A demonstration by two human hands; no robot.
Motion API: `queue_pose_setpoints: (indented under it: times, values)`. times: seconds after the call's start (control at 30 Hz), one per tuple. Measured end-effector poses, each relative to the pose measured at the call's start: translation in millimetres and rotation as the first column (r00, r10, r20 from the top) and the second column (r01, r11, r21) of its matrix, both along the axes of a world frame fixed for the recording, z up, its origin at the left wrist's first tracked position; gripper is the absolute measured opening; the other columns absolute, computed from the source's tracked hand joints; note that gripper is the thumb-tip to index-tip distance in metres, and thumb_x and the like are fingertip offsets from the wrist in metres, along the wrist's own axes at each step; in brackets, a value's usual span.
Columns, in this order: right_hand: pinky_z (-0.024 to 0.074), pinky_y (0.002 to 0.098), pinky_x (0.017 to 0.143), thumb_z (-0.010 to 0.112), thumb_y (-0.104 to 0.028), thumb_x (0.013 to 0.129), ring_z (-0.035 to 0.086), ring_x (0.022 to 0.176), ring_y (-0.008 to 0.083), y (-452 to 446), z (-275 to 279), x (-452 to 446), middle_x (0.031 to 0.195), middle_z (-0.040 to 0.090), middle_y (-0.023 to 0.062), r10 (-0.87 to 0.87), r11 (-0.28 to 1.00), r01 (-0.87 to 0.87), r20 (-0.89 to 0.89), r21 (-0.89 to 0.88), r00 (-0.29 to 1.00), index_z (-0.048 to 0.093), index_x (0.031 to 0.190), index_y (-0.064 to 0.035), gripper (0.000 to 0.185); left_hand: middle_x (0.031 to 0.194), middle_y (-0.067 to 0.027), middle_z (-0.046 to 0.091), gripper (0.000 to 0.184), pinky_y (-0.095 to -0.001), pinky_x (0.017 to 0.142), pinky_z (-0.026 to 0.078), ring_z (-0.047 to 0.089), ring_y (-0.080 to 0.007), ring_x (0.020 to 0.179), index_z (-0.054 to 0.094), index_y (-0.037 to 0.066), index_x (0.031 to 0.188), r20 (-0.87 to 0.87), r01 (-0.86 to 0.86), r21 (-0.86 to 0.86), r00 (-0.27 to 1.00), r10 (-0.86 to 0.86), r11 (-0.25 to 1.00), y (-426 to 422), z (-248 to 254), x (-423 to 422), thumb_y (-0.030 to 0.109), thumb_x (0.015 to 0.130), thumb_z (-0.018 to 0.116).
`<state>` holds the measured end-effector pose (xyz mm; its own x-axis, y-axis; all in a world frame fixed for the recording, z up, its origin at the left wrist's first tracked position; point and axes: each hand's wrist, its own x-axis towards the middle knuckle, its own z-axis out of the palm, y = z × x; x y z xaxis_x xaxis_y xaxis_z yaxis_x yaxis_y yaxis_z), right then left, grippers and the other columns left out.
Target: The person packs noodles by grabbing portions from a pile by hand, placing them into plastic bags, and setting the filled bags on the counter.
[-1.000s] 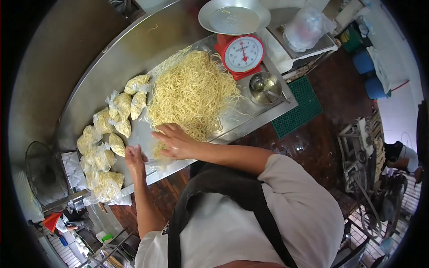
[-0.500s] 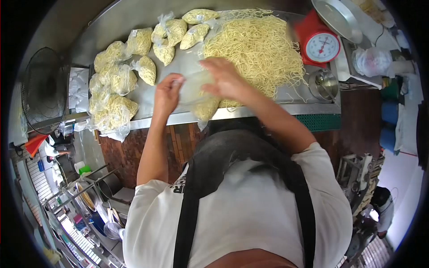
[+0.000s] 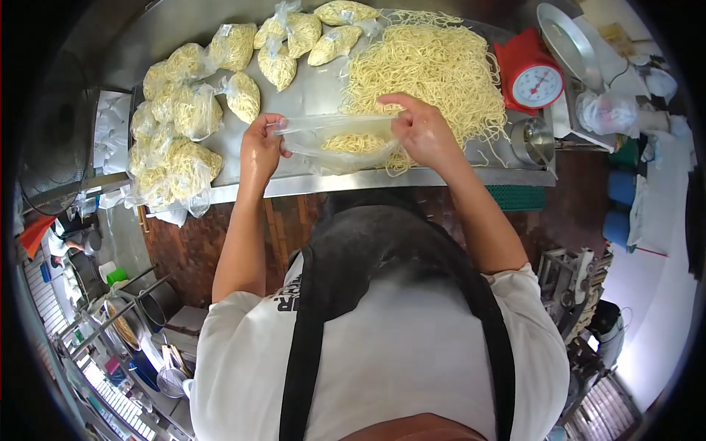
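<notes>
A clear plastic bag (image 3: 312,151) with yellow noodles inside is stretched between my two hands over the front edge of the metal table (image 3: 309,92). My left hand (image 3: 262,143) pinches one end of the bag. At the other end, my right hand (image 3: 425,134) grips the plastic, its index finger stretched out over it. Just behind my right hand lies a large loose heap of noodles (image 3: 423,70). Several filled noodle bags (image 3: 243,98) lie on the table to the left and behind.
A red scale (image 3: 535,84) with a metal pan stands right of the heap, beside a steel bowl (image 3: 531,141). A round fan (image 3: 55,140) is at the left. Farther off, a person (image 3: 609,331) is at the lower right and another at the far left.
The view has turned and moved toward the table. The bag, earlier hanging blurred between my hands, is now drawn out sideways with the noodles lying in its middle.
</notes>
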<state>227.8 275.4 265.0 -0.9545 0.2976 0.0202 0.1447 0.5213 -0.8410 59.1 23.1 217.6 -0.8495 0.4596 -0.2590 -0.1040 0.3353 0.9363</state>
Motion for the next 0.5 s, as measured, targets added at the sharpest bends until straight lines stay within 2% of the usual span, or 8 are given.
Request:
queue_pose_setpoints:
  times: [0.03, 0.13, 0.23, 0.33, 0.43, 0.5]
  values:
    - [0.0391, 0.0297, 0.051, 0.053, -0.002, 0.085, 0.042, 0.049, 0.0126, 3.5, -14.5, -1.8, 0.056, 0.048, 0.0047, -0.040, 0.999, 0.039, 0.041, 0.022, 0.998, 0.058, 0.124, -0.0070, 0.040, 0.074, -0.0015, 0.057, 0.008, -0.0256, 0.049, 0.050, 0.051, -0.0090, 0.056, 0.061, -0.001, 0.098, -0.006, -0.006, 0.015, 1.000, 0.006, 1.000, 3.5, 0.6, 1.9, 0.003, 0.091, 0.059]
    - [0.0398, 0.0305, 0.051, 0.053, -0.002, 0.085, 0.043, 0.048, 0.0130, -15.7, 21.9, 10.2, 0.056, 0.049, 0.0047, -0.034, 0.997, 0.041, 0.111, -0.065, 0.993, 0.056, 0.126, -0.0074, 0.041, 0.071, 0.0002, 0.056, 0.010, -0.0249, 0.050, 0.048, 0.049, -0.0077, 0.056, 0.062, 0.000, 0.100, -0.087, 0.012, 0.065, 0.996, -0.006, 0.998, 4.6, 0.8, -1.4, 0.007, 0.093, 0.060]
    - [0.0379, 0.0287, 0.050, 0.053, -0.001, 0.085, 0.042, 0.048, 0.0105, -0.9, -51.2, 7.4, 0.055, 0.047, 0.0035, -0.130, 0.988, 0.129, 0.010, 0.082, 0.991, 0.056, 0.127, -0.0078, 0.042, 0.071, 0.0014, 0.056, 0.011, -0.0247, 0.052, 0.047, 0.048, -0.0068, 0.058, 0.064, 0.001, 0.102, -0.112, 0.077, 0.001, 0.991, -0.077, 0.997, 2.0, -7.4, 2.7, 0.008, 0.094, 0.060]
    - [0.0456, 0.0374, 0.055, 0.054, -0.007, 0.084, 0.056, 0.052, 0.0245, -21.5, 4.9, 9.9, 0.060, 0.057, 0.0126, -0.137, 0.983, 0.152, 0.142, -0.107, 0.980, 0.057, 0.124, -0.0087, 0.040, 0.071, 0.0010, 0.058, 0.012, -0.0251, 0.053, 0.047, 0.049, -0.0066, 0.059, 0.064, 0.001, 0.103, -0.150, 0.082, -0.031, 0.985, -0.085, 0.996, 4.6, -7.1, 5.3, 0.008, 0.094, 0.059]
    - [0.0466, 0.0385, 0.057, 0.055, -0.007, 0.085, 0.057, 0.052, 0.0214, -3.4, -38.5, 9.3, 0.059, 0.058, 0.0132, -0.139, 0.989, 0.135, 0.074, 0.060, 0.988, 0.057, 0.125, -0.0092, 0.041, 0.073, -0.0007, 0.060, 0.014, -0.0253, 0.054, 0.048, 0.052, -0.0070, 0.060, 0.065, 0.002, 0.104, -0.110, 0.070, -0.001, 0.992, -0.070, 0.998, 2.3, -10.7, 9.2, 0.008, 0.094, 0.058]
    - [0.0503, 0.0403, 0.062, 0.059, -0.009, 0.083, 0.064, 0.061, 0.0242, -11.7, -2.8, 10.9, 0.066, 0.063, 0.0167, -0.141, 0.979, 0.169, 0.224, -0.115, 0.964, 0.057, 0.126, -0.0095, 0.043, 0.073, -0.0013, 0.061, 0.014, -0.0254, 0.055, 0.048, 0.053, -0.0072, 0.060, 0.065, 0.002, 0.105, -0.089, 0.041, 0.024, 0.995, -0.039, 0.999, 3.1, -15.8, 4.0, 0.007, 0.094, 0.058]
